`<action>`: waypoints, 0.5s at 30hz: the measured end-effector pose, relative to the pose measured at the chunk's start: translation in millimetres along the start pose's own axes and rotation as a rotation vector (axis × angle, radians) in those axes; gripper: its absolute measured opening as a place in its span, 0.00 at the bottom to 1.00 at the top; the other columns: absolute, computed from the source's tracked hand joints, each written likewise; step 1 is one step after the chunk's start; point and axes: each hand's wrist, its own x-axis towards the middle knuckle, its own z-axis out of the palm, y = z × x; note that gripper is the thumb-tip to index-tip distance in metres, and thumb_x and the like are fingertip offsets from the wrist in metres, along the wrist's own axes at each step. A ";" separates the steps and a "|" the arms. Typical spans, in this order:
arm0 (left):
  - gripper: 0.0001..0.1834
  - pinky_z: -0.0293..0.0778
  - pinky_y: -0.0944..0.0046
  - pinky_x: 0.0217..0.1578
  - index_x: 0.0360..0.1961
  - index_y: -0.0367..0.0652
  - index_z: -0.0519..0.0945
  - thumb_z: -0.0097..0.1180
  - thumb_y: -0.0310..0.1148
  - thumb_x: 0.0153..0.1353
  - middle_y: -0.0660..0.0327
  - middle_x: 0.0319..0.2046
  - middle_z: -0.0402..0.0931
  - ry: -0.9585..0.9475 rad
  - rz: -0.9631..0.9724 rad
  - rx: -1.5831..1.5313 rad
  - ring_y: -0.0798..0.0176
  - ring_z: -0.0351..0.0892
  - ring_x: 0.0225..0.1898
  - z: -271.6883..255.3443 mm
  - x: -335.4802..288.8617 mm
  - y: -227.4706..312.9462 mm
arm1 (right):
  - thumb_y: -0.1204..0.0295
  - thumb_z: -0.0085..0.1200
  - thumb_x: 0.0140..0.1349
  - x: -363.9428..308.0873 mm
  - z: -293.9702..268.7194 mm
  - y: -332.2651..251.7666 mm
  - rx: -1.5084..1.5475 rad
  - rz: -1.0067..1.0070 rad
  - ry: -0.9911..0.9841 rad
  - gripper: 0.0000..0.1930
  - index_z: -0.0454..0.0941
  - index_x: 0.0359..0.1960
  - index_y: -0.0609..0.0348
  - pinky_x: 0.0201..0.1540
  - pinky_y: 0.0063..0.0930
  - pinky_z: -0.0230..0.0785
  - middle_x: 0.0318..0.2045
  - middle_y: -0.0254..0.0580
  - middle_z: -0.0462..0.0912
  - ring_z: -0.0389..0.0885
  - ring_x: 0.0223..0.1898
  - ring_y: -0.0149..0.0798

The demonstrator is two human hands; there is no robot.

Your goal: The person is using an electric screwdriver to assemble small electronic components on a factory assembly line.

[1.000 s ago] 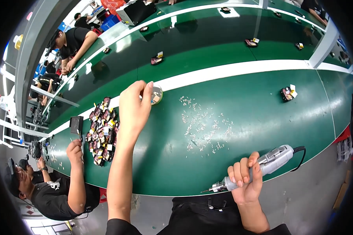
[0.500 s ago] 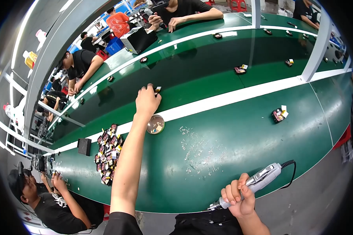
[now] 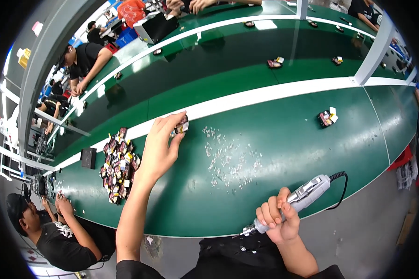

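Observation:
My left hand (image 3: 163, 144) is closed on a small black-and-red part (image 3: 182, 125) with pale and yellow bits. It is above the near green bench (image 3: 186, 204), by the white rail; fingers cover some of the part. My right hand (image 3: 279, 216) is wrapped round a grey electric screwdriver (image 3: 308, 195) at the bench's front edge, its bit pointing left and a black cord curling from its rear. Tiny silvery screws (image 3: 233, 158) lie scattered between the hands. Left of my left forearm is a heap of similar small parts (image 3: 118, 167).
A black box (image 3: 88, 158) stands left of the heap. One more part (image 3: 327, 118) lies at the right of the bench. Beyond the white rail (image 3: 246, 98), a dark green conveyor (image 3: 209, 60) carries spaced parts. Posts rise at left and right. A co-worker (image 3: 65, 232) sits at left; others work opposite.
My left hand has come back from over the conveyor to the near bench, with the small part in its fingers. The round dish is now hidden behind it. My right hand keeps the screwdriver.

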 end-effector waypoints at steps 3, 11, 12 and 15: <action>0.33 0.69 0.57 0.49 0.55 0.42 0.73 0.54 0.11 0.43 0.53 0.50 0.73 -0.151 -0.050 -0.067 0.49 0.72 0.46 -13.5 -57.9 50.4 | 0.67 0.47 0.66 1.1 1.5 0.5 0.009 -0.010 -0.021 0.06 0.65 0.33 0.51 0.28 0.25 0.60 0.14 0.29 0.62 0.62 0.15 0.26; 0.30 0.72 0.54 0.44 0.52 0.46 0.77 0.54 0.17 0.42 0.50 0.56 0.68 -0.206 -0.009 0.090 0.49 0.72 0.47 1.7 -141.6 83.7 | 0.65 0.47 0.66 8.3 2.3 7.1 -0.046 -0.003 -0.028 0.08 0.64 0.33 0.51 0.27 0.24 0.60 0.14 0.27 0.62 0.62 0.16 0.25; 0.30 0.72 0.54 0.44 0.51 0.44 0.77 0.55 0.18 0.42 0.48 0.57 0.68 -0.193 -0.002 0.089 0.49 0.71 0.48 2.6 -141.9 86.8 | 0.65 0.47 0.67 7.3 2.3 7.3 -0.045 -0.008 -0.023 0.08 0.64 0.33 0.51 0.26 0.24 0.60 0.14 0.27 0.61 0.62 0.15 0.25; 0.28 0.72 0.54 0.44 0.51 0.40 0.76 0.57 0.19 0.43 0.47 0.58 0.67 -0.168 0.011 0.079 0.47 0.71 0.50 6.5 -144.1 88.3 | 0.65 0.46 0.67 4.9 2.2 5.9 -0.056 -0.006 -0.014 0.08 0.64 0.33 0.52 0.26 0.24 0.60 0.14 0.27 0.62 0.62 0.15 0.25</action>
